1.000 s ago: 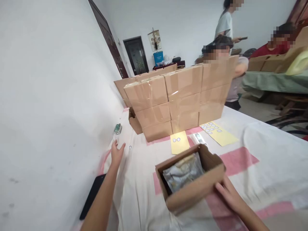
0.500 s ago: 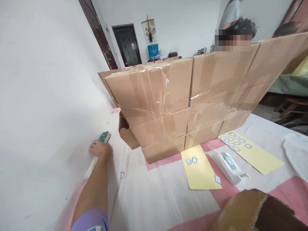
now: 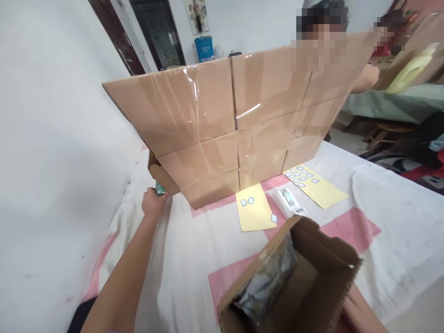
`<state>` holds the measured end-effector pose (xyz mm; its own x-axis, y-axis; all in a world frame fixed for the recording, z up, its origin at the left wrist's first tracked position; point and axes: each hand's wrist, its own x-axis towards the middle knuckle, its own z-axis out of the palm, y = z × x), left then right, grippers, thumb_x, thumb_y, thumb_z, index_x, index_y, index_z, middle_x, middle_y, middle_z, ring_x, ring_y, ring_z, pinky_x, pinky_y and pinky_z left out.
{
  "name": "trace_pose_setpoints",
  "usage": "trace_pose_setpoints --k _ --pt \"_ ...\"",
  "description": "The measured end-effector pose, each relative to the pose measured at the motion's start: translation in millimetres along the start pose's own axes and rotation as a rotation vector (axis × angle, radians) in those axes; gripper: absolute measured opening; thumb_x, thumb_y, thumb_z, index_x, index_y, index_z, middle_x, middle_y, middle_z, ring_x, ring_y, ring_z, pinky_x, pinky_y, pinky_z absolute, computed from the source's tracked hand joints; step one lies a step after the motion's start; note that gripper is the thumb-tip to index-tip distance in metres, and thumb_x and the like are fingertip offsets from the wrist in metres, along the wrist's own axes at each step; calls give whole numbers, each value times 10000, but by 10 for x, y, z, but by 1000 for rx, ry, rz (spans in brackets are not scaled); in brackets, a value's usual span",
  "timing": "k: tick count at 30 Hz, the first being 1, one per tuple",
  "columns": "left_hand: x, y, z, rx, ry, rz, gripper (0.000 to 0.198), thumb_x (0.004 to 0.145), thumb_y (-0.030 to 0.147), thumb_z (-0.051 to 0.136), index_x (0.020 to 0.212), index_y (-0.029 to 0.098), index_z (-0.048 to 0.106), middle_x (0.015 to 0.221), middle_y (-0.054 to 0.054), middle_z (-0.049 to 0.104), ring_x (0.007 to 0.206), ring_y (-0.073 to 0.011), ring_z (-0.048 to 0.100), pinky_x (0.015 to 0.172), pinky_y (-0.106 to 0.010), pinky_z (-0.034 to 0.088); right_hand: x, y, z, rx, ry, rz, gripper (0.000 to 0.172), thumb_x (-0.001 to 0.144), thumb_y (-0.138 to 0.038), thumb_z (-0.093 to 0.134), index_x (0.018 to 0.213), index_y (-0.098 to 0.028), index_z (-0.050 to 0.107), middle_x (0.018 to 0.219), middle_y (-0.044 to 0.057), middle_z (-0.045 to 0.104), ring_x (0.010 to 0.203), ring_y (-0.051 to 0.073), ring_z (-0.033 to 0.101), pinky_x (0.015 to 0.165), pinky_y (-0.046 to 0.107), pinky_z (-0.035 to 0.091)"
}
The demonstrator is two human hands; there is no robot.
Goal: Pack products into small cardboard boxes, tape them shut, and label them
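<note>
Holding half-hidden green pack [image 3: 160, 188], seemingly

Even, fairly bright indoor light leaves white glare streaking the clear tape [image 3: 193, 83] near eleven and one o'clock. Soft shadow greys the wall [image 3: 65, 157] at nine; inside the open box [image 3: 321, 245], toward five, it darkens. Wide-angle distortion stretches the edges, and coarse pixels mask heads [image 3: 321, 25] between one and two.
</note>
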<state>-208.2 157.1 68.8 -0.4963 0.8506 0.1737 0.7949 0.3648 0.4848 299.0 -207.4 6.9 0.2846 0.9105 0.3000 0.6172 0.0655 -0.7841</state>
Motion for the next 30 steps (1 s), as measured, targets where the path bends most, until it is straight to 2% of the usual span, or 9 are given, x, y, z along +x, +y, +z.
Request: trace_pose_setpoints --k 5,8,10,13,15,20,25,28,30 --pt "-878 251 -397 -231 145 213 446 876 431 650 1199 128 597 1195 -136 628 1124 -271 598 1015 -478 491 100 10 45 124 -149 -103 483 941 -664 493 1162 -321 752 1102 116 767 1001 389 718 841 547 622" --pt "-1780 182 -800 -391 162 409 361 931 522 505 1021 195 629 1013 -69 661 978 -225 632 910 -400 540 124 -153 41 184 -213 -195 532 936 -632 546 1323 -290 676 1236 136 715 1154 395 664 990 551 567" --pt "-2453 90 -1060 -483 154 531 452 959 589 377 901 215 624 913 -69 664 934 -238 650 884 -420 557 165 -278 16 256 -216 -258 620 945 -620 542 1474 -296 553 1411 137 616 1319 402 565 1101 562 489" --pt "-3314 20 -1385 -765 42 836 454 964 574 371 1069 246 667 995 -111 691 986 -305 673 859 -507 577 266 -499 -69 370 -201 -324 724 956 -649 500 1584 -306 395 1580 108 466 1468 398 409 1201 586 366" --pt "-3693 58 -1532 -653 -45 946 473 945 584 441 1223 279 674 1211 -142 674 1128 -351 644 923 -554 566 333 -668 -144 430 -203 -342 750 951 -673 491 1591 -298 382 1595 103 453 1490 394 378 1222 594 327" --pt "-4069 240 -1589 -359 -45 967 423 791 415 755 1204 350 691 1365 -89 638 1456 -402 413 1099 -631 486 343 -970 -259 490 -175 -417 570 992 -506 556 1525 -318 482 1556 92 511 1458 336 440 1198 556 375" --pt "-4192 264 -1554 -378 -209 982 161 856 300 687 1001 329 751 1562 -39 489 1564 -394 212 1121 -604 491 207 -977 -263 473 -142 -456 416 990 -460 581 1381 -322 622 1413 83 635 1403 319 477 1176 568 377" --pt "-4242 228 -1547 -412 -300 973 355 895 289 648 1243 346 698 1643 -36 381 1564 -392 196 1182 -655 378 172 -980 -282 473 -151 -408 374 986 -500 571 1276 -296 690 1295 89 701 1398 332 470 1155 571 395" --pt "-4249 186 -1497 -483 -371 920 528 923 295 622 1441 368 552 1635 -52 395 1561 -365 222 1218 -662 299 164 -1011 -292 474 -161 -378 360 1009 -506 519 1197 -277 725 1266 96 712 1370 334 494 1140 567 412"
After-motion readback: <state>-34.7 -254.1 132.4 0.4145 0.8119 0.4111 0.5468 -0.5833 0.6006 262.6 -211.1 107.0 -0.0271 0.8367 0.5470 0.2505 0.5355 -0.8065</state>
